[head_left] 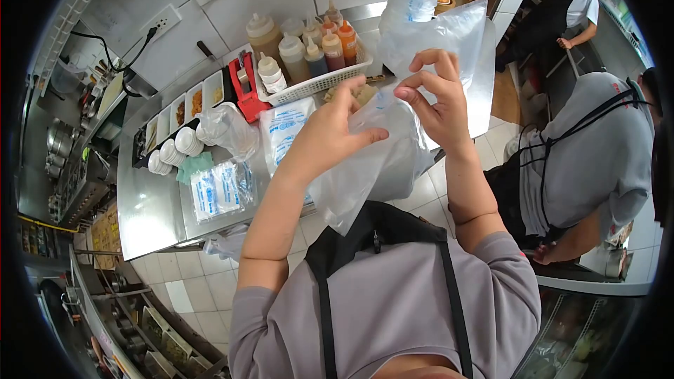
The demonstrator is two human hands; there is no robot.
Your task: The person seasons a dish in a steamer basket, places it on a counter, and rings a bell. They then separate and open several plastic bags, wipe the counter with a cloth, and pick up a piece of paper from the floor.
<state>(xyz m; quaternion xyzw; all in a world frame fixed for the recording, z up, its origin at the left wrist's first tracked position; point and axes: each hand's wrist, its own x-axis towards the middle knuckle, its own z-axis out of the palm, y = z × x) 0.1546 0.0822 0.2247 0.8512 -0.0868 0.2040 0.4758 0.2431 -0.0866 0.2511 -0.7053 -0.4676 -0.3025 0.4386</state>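
A clear plastic bag hangs in front of my chest, between my hands and over the near edge of the steel table. My right hand is closed in a pinch at the bag's upper edge, thumb and forefinger together, with the other fingers curled above. My left hand lies against the bag's left side, its thumb stretched out and apart from the fingers. Behind the bag, a pale crumpled item is partly hidden. A larger clear bag lies past my right hand.
A white basket of squeeze bottles stands at the wall beside a red tape dispenser. Packs of bags, lidded cups and food trays sit left on the steel table. Two co-workers stand at right.
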